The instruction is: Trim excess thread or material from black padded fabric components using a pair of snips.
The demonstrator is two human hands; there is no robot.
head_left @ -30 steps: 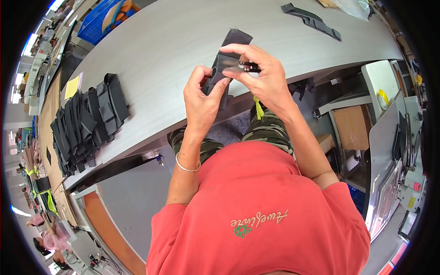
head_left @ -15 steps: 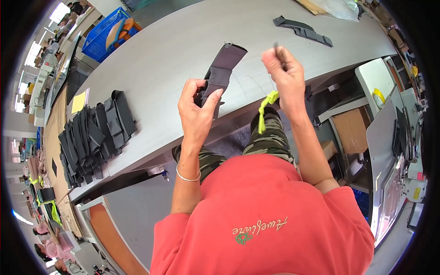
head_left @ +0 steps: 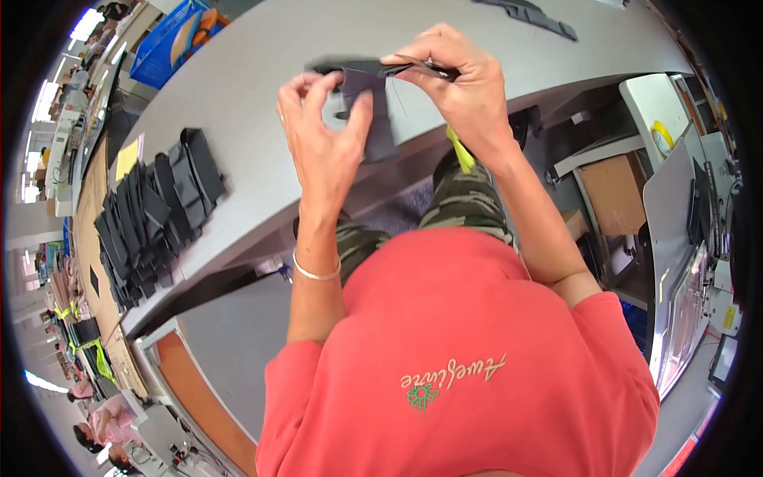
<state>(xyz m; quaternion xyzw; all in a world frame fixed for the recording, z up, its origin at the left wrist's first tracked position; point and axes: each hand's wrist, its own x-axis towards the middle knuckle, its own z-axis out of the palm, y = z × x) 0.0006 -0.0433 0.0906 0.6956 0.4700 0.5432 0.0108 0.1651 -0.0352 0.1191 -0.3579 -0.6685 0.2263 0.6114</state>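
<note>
My left hand point(head_left: 322, 139) and my right hand point(head_left: 461, 83) hold a dark grey fabric piece point(head_left: 372, 107) between them above the edge of the grey table point(head_left: 262, 135). The left thumb and fingers pinch its left side. The right hand grips a narrow dark strip at its top edge, with a yellow-green tag point(head_left: 462, 153) hanging below the palm. A silver bangle point(head_left: 314, 273) sits on my left wrist.
A pile of several black fabric pieces point(head_left: 151, 215) lies at the table's left end. Two more dark pieces point(head_left: 528, 14) lie at the far right. A blue crate point(head_left: 179, 40) stands beyond the table. Cabinets and a white-topped stand point(head_left: 660, 119) are to my right.
The hands, apart half a second ago, have come together again. The fabric piece has turned and the right hand now grips its top edge.
</note>
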